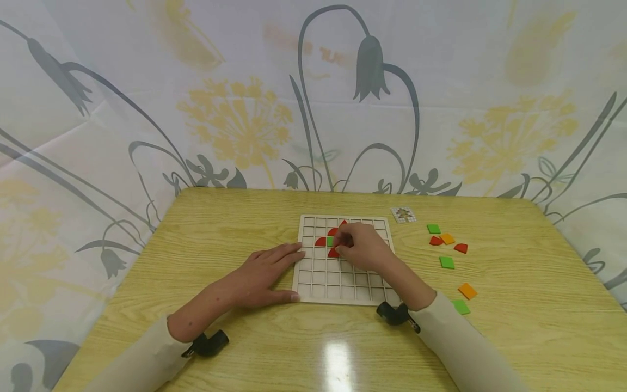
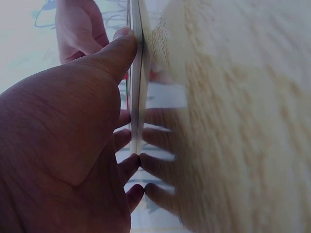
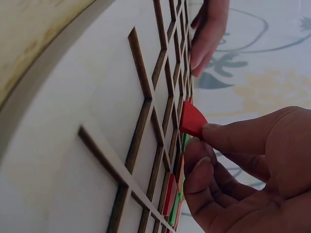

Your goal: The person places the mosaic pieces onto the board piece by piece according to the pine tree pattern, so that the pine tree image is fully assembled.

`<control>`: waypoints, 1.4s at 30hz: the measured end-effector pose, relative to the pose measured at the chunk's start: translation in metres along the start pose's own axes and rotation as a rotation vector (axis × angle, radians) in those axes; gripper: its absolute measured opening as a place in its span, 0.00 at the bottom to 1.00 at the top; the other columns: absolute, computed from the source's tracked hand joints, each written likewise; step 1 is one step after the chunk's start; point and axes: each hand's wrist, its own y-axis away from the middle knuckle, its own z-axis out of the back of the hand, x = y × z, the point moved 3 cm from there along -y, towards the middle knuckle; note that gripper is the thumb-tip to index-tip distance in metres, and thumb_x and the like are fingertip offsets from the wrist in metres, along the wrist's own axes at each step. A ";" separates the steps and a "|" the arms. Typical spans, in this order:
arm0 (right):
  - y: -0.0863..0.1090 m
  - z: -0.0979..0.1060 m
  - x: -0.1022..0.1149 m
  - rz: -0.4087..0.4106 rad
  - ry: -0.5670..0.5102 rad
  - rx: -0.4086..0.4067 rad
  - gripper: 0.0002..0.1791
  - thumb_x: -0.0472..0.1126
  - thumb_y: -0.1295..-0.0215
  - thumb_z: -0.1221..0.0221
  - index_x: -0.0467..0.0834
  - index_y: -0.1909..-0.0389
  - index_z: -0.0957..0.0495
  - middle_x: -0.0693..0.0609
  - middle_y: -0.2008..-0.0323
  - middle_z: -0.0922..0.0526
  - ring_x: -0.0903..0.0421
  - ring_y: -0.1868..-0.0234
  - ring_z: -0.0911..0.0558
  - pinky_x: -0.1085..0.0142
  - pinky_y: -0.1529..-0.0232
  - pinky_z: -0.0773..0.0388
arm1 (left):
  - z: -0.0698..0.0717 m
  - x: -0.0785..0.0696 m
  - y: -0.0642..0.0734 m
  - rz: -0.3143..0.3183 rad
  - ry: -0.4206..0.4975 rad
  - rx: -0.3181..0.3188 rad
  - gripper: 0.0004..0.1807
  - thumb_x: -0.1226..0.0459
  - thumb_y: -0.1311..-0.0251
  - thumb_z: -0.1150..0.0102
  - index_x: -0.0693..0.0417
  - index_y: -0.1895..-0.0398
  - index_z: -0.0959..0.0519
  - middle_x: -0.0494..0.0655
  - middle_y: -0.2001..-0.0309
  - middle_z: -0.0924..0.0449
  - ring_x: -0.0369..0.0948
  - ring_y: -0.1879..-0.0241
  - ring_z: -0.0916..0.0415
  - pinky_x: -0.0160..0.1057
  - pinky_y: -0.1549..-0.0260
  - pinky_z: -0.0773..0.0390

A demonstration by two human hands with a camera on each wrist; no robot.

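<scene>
A pale square board [image 1: 319, 276] with a raised grid lies on the table. My right hand [image 1: 363, 247] is over its upper middle. Between thumb and index finger it pinches a red quarter-circle tile [image 3: 193, 119], close against the grid in the right wrist view. Around these fingers sit a red tile [image 1: 320, 242] and a green square tile [image 1: 330, 241] in neighbouring cells, with more red above; the hand hides part of this group. My left hand [image 1: 257, 276] rests spread at the board's left side, fingertips on its edge and thumb at the lower left corner.
Right of the board lie loose tiles: green squares [image 1: 447, 263], orange squares [image 1: 467, 291] and red quarter-circles [image 1: 461, 248]. A small patterned card [image 1: 404, 214] lies beyond the board's upper right corner. A floral cloth [image 1: 323, 125] hangs behind the wooden table [image 1: 235, 218].
</scene>
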 end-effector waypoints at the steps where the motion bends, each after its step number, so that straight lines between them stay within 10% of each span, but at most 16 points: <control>1: 0.000 0.000 0.000 0.000 0.002 0.001 0.04 0.31 0.29 0.36 0.43 0.63 0.15 0.52 0.67 0.17 0.55 0.66 0.21 0.59 0.60 0.22 | 0.000 0.000 0.000 -0.004 -0.002 -0.005 0.49 0.37 0.29 0.39 0.47 0.14 0.44 0.47 0.14 0.51 0.51 0.17 0.49 0.66 0.28 0.40; 42: 0.030 0.021 -0.018 0.037 0.070 -0.054 0.03 0.34 0.27 0.36 0.41 0.60 0.13 0.54 0.66 0.15 0.58 0.66 0.20 0.60 0.61 0.20 | -0.002 0.002 -0.001 -0.011 -0.011 -0.009 0.48 0.38 0.28 0.40 0.49 0.14 0.44 0.48 0.14 0.51 0.52 0.17 0.49 0.66 0.29 0.40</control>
